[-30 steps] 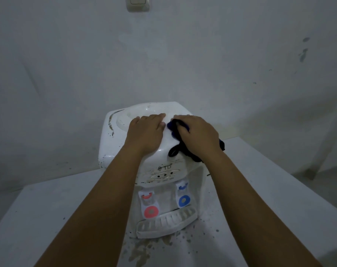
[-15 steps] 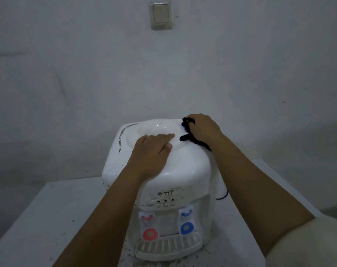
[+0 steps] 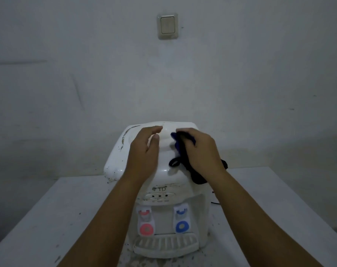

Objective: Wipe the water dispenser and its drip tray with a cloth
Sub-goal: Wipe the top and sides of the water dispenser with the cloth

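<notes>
Two bare hands lie on top of the water dispenser [image 3: 164, 178] at the middle of the frame. The right hand [image 3: 201, 151] has its fingers curled round a dark blue cloth [image 3: 180, 149] and presses it against the rounded white top; bunched folds show past the fingertips toward the upper centre, and a darker loop and tail of the fabric trail out beneath the palm and wrist toward the lower right. The left hand [image 3: 144, 151] rests flat just beside it on the left, fingers straight and relaxed, thumb spread, grasping nothing. The two forearms run down to the bottom edge of the frame and cover parts of the dispenser's sides. The dispenser is smooth white plastic with a domed lid, dark grime along its upper left edge and speckles on its left shoulder. Below the hands its front shows a small logo and a row of dots, then a red tap [image 3: 146, 221] on the left and a blue tap [image 3: 182, 218] on the right. The drip tray [image 3: 165, 245], a white slatted grille, sits at the foot of the machine, well below the cloth and untouched by it. The unit stands on a pale table [image 3: 48, 218] spotted with dark flecks near its base. A thin dark cord [image 3: 214, 203] shows at the dispenser's right side. On the dull grey wall at the upper centre hangs a square light switch [image 3: 167, 26].
</notes>
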